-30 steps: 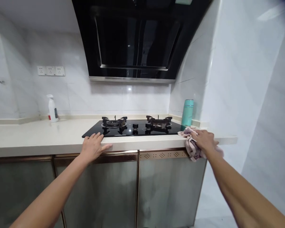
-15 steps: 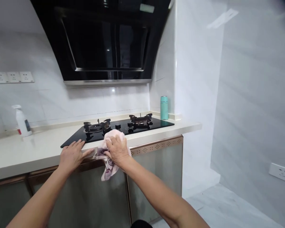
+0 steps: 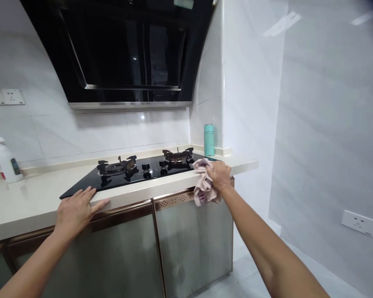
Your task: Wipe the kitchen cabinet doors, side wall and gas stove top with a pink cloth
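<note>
Gripping a crumpled pale-pink patterned cloth [image 3: 202, 191] in closed fingers, the right hand [image 3: 219, 174] holds it at the cream counter's [image 3: 43, 186] front edge, by the right end of the black glass two-burner hob [image 3: 88, 181]; the left hand [image 3: 76, 210], thumb apart from its fingers, rests along that edge near the hob's left corner. Obstructing the glass are black metal pan supports [image 3: 103, 167] and round black knobs [image 3: 146, 167]. A turquoise cylindrical flask [image 3: 209, 142] stands behind the cloth, a white plastic spray bottle [image 3: 6, 163] far left, beneath the glossy black hood's [image 3: 118, 54] level.
</note>
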Demonstrator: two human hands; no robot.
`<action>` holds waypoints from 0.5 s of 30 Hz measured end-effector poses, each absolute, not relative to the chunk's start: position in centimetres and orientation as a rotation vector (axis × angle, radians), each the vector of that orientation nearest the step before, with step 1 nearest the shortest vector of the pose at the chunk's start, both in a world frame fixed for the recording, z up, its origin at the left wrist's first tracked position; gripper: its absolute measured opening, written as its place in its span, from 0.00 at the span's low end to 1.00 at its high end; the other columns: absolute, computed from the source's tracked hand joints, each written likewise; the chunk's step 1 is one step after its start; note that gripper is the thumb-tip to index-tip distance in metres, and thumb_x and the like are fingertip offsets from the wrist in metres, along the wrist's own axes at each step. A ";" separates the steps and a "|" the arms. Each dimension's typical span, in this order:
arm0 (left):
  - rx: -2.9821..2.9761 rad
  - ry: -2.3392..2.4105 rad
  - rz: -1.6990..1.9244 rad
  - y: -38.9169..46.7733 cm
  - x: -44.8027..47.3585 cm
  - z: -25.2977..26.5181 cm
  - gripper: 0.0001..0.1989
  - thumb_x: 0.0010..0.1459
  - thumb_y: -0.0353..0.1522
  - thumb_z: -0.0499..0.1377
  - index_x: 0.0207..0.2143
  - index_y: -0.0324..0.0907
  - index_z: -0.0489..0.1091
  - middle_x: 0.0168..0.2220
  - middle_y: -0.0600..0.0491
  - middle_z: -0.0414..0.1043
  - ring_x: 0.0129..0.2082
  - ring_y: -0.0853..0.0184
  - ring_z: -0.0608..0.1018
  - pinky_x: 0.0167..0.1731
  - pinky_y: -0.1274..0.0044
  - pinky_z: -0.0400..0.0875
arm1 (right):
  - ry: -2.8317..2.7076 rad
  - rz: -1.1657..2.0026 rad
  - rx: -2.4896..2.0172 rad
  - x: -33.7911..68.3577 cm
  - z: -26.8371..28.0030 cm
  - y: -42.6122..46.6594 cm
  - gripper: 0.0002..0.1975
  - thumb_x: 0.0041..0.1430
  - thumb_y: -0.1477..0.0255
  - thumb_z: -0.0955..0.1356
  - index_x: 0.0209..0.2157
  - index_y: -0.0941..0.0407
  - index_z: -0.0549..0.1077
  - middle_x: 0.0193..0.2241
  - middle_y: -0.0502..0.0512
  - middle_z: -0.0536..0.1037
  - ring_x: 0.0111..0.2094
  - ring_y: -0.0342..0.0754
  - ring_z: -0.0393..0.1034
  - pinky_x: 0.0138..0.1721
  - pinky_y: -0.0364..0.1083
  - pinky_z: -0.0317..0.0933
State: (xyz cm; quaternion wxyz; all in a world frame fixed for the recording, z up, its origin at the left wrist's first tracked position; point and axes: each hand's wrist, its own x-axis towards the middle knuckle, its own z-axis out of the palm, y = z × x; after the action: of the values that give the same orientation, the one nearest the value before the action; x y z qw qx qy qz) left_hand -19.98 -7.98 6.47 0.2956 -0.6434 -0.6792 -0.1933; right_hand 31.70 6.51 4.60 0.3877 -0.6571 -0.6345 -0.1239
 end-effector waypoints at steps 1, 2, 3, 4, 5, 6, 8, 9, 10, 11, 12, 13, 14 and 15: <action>-1.689 -1.799 -0.478 -7.9 -20.0 6.4 0.40 0.60 0.54 0.44 0.62 0.36 0.68 0.67 0.39 0.64 0.67 0.44 0.66 0.61 0.57 0.61 | -1.582 -0.260 -1.721 33.6 5.3 6.9 0.27 0.69 0.58 0.52 0.50 0.57 0.75 0.51 0.67 0.75 0.52 0.60 0.63 0.53 0.56 0.54; -1.665 -1.791 -0.445 -7.8 -20.0 6.3 0.41 0.60 0.55 0.43 0.62 0.36 0.68 0.66 0.39 0.64 0.66 0.44 0.66 0.61 0.57 0.61 | -1.565 -0.216 -1.760 35.3 5.9 7.2 0.28 0.69 0.58 0.52 0.50 0.58 0.75 0.51 0.68 0.75 0.50 0.59 0.64 0.51 0.55 0.56; -1.642 -1.784 -0.422 -7.7 -20.1 6.3 0.41 0.60 0.55 0.42 0.62 0.37 0.68 0.66 0.40 0.65 0.66 0.46 0.67 0.60 0.58 0.62 | -1.555 -0.185 -1.789 36.8 6.6 7.4 0.29 0.69 0.57 0.52 0.50 0.58 0.76 0.50 0.69 0.75 0.49 0.59 0.65 0.49 0.55 0.57; -1.623 -1.781 -0.416 -7.7 -20.1 6.2 0.40 0.60 0.55 0.42 0.61 0.38 0.69 0.66 0.41 0.65 0.66 0.47 0.67 0.60 0.59 0.62 | -1.544 -0.165 -1.810 38.0 7.1 7.5 0.29 0.68 0.56 0.53 0.50 0.59 0.76 0.50 0.71 0.75 0.48 0.59 0.65 0.48 0.55 0.57; -1.604 -1.781 -0.423 -7.6 -20.1 6.1 0.40 0.60 0.56 0.43 0.61 0.39 0.70 0.66 0.41 0.66 0.66 0.48 0.67 0.60 0.60 0.62 | -1.527 -0.146 -1.832 38.9 7.5 7.7 0.30 0.67 0.56 0.54 0.51 0.60 0.76 0.51 0.73 0.75 0.48 0.60 0.65 0.47 0.56 0.58; -1.588 -1.781 -0.440 -7.6 -20.0 6.0 0.40 0.60 0.56 0.43 0.60 0.40 0.70 0.65 0.42 0.66 0.66 0.48 0.68 0.60 0.61 0.62 | -1.507 -0.130 -1.852 39.5 7.7 7.8 0.30 0.66 0.55 0.55 0.52 0.61 0.76 0.51 0.74 0.74 0.49 0.61 0.65 0.47 0.57 0.58; -1.579 -1.779 -0.484 -7.5 -19.8 5.8 0.39 0.60 0.57 0.45 0.59 0.40 0.71 0.65 0.42 0.67 0.66 0.48 0.68 0.61 0.61 0.62 | -1.458 -0.119 -1.871 39.6 7.5 7.9 0.31 0.66 0.55 0.55 0.53 0.60 0.76 0.51 0.74 0.74 0.51 0.63 0.65 0.48 0.59 0.59; -1.578 -1.781 -0.511 -7.5 -19.7 5.8 0.39 0.60 0.58 0.45 0.58 0.40 0.72 0.65 0.42 0.67 0.66 0.48 0.68 0.60 0.61 0.62 | -1.433 -0.126 -1.871 39.3 7.1 7.8 0.31 0.66 0.55 0.55 0.53 0.59 0.76 0.51 0.73 0.73 0.52 0.64 0.64 0.49 0.60 0.59; -1.580 -1.784 -0.536 -7.5 -19.6 5.7 0.38 0.60 0.58 0.46 0.58 0.40 0.72 0.65 0.42 0.67 0.65 0.47 0.68 0.60 0.60 0.62 | -1.405 -0.139 -1.865 38.7 6.6 7.8 0.30 0.66 0.56 0.54 0.52 0.57 0.77 0.52 0.72 0.73 0.53 0.65 0.63 0.50 0.61 0.59; -1.586 -1.788 -0.555 -7.5 -19.5 5.7 0.38 0.60 0.58 0.47 0.57 0.40 0.72 0.65 0.41 0.67 0.65 0.46 0.68 0.61 0.60 0.62 | -1.373 -0.158 -1.855 38.1 6.1 7.7 0.29 0.67 0.57 0.54 0.52 0.56 0.77 0.53 0.71 0.72 0.55 0.66 0.62 0.50 0.62 0.58; -1.593 -1.794 -0.570 -7.5 -19.4 5.8 0.39 0.60 0.58 0.47 0.57 0.40 0.72 0.65 0.41 0.67 0.65 0.46 0.68 0.61 0.59 0.62 | -1.342 -0.181 -1.843 37.2 5.5 7.6 0.28 0.67 0.59 0.53 0.52 0.56 0.76 0.54 0.71 0.71 0.56 0.66 0.61 0.51 0.63 0.58; -1.603 -1.800 -0.579 -7.5 -19.3 5.8 0.39 0.60 0.58 0.48 0.58 0.39 0.72 0.65 0.40 0.67 0.65 0.45 0.68 0.61 0.59 0.61 | -1.312 -0.205 -1.828 36.2 4.9 7.5 0.27 0.67 0.60 0.53 0.53 0.56 0.76 0.55 0.71 0.70 0.57 0.67 0.59 0.51 0.64 0.58; -1.615 -1.808 -0.583 -7.5 -19.2 5.9 0.40 0.60 0.59 0.48 0.58 0.38 0.72 0.65 0.39 0.67 0.65 0.45 0.68 0.61 0.59 0.61 | -1.285 -0.228 -1.813 35.0 4.3 7.3 0.27 0.68 0.61 0.53 0.53 0.57 0.75 0.56 0.72 0.69 0.58 0.67 0.58 0.52 0.65 0.57; -1.628 -1.817 -0.584 -7.5 -19.2 6.0 0.40 0.60 0.59 0.49 0.58 0.37 0.72 0.65 0.38 0.67 0.66 0.44 0.67 0.61 0.58 0.61 | -1.264 -0.250 -1.804 33.6 3.7 7.1 0.26 0.68 0.62 0.54 0.54 0.58 0.74 0.58 0.73 0.67 0.58 0.68 0.56 0.52 0.65 0.57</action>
State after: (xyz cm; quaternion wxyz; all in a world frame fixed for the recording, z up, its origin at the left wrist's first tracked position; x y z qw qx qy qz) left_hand -19.18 -7.49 5.97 0.3113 -0.6169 -0.6882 -0.2212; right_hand 33.62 7.11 3.66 0.4461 -0.7284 -0.5102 -0.1007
